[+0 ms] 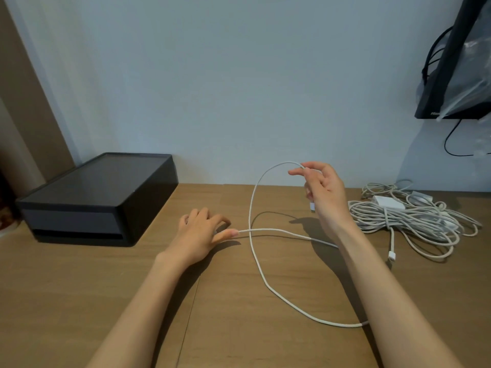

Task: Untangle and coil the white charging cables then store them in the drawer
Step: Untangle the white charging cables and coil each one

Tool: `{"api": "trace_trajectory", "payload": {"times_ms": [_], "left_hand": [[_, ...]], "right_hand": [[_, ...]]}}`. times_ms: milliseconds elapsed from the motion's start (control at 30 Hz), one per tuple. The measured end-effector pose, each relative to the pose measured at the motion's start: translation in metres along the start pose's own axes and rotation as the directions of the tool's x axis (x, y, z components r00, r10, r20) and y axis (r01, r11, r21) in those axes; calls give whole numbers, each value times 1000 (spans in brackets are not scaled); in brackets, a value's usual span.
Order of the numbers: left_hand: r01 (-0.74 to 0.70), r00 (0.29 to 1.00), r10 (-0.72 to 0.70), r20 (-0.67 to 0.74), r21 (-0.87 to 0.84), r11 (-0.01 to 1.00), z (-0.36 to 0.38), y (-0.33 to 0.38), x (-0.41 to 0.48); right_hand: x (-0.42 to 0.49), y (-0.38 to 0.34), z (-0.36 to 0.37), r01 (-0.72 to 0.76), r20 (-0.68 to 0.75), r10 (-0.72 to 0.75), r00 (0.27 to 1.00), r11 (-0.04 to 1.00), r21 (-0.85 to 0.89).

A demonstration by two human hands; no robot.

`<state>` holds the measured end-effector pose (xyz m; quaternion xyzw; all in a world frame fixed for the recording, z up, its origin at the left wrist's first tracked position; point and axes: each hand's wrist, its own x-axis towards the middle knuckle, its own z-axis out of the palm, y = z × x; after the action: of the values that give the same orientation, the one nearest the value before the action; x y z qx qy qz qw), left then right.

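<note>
White charging cable (255,261) is held at two points. One stretch is pinched between thumb and fingertips of the left hand (198,235), which is kept low on the wooden desk (79,301). The other end is gripped by the right hand (324,192), raised above the desk, thumb and forefinger closed on the cable, with the plug (312,207) hanging beside the palm. A large loop is formed between the hands; it crosses itself near the left thumb and runs under the right forearm. Tangled white cables (419,227) with a white adapter (389,203) are piled at the right, near the wall. Black drawer box (98,200) is set at the left rear. Monitor corner (449,62) is seen top right
</note>
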<state>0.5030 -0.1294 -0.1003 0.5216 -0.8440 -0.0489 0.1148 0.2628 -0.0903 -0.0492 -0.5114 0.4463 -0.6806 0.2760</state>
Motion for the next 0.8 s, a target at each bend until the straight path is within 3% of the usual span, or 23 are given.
{"api": "trace_trajectory", "payload": {"times_ms": [200, 333, 567, 633, 700, 733, 800], "left_hand": [[-92, 965, -2, -262, -344, 935, -9, 31, 17], [-139, 988, 73, -132, -603, 785, -18, 43, 30], [105, 961, -224, -164, -533, 839, -8, 23, 46], [120, 945, -271, -183, -578, 807, -7, 19, 47], [70, 942, -283, -181, -719, 692, -16, 22, 46], [31, 942, -278, -189, -774, 632, -23, 25, 45], [-38, 941, -245, -233, -793, 608, -33, 32, 41]], "right_hand": [[-4, -16, 6, -94, 167, 56, 984, 969, 229], [-1, -22, 5, -165, 135, 116, 984, 883, 439], [7, -11, -11, -131, 13, 145, 989, 850, 510], [10, -5, -15, -114, -31, 143, 989, 888, 446], [11, 1, -15, -81, -79, 95, 992, 983, 165], [10, 5, -12, -67, -69, 68, 995, 998, 11], [6, 9, -3, -86, 42, 93, 995, 985, -149]]}}
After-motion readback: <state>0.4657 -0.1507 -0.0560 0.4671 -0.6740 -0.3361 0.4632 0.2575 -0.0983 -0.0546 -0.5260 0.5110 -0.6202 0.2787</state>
